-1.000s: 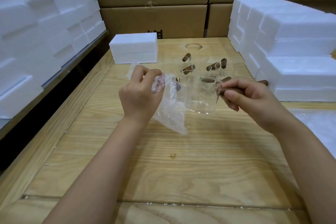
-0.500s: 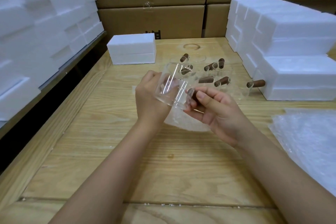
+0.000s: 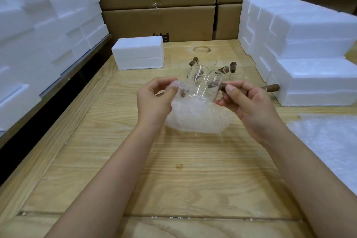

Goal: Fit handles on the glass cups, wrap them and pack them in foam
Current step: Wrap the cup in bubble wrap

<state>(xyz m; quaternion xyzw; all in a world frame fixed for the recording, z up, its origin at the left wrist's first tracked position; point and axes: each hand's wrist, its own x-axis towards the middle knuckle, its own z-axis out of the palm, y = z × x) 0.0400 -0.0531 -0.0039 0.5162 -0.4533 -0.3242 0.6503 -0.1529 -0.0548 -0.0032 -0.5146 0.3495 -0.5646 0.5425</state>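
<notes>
The glass cup (image 3: 201, 89) was held above the middle of the wooden table (image 3: 173, 170), lying on its side with its brown wooden handle (image 3: 224, 88) pointing right. A sheet of bubble wrap (image 3: 197, 118) sagged beneath it and reached the tabletop. The right hand (image 3: 249, 106) pinched the handle between thumb and curled fingers. The left hand (image 3: 154, 100) pinched the wrap's upper edge beside the cup, with its other fingers loosely bent. The hands were apart, one on each side of the cup.

Just beyond, more cups with handles (image 3: 212, 68) stood clustered, and one handle (image 3: 272, 87) poked out beside the foam on the right. A white foam block (image 3: 138, 52) sat at the far left of the table. Foam stacks rose at the right (image 3: 309, 44) and along the left (image 3: 38, 35). A pile of bubble wrap sheets (image 3: 328, 141) lay at the near right.

The cardboard cartons (image 3: 158, 23) at the far end bore dark round logos and printed characters. These were cut off by the frame and partly hidden, so they could not be read.
</notes>
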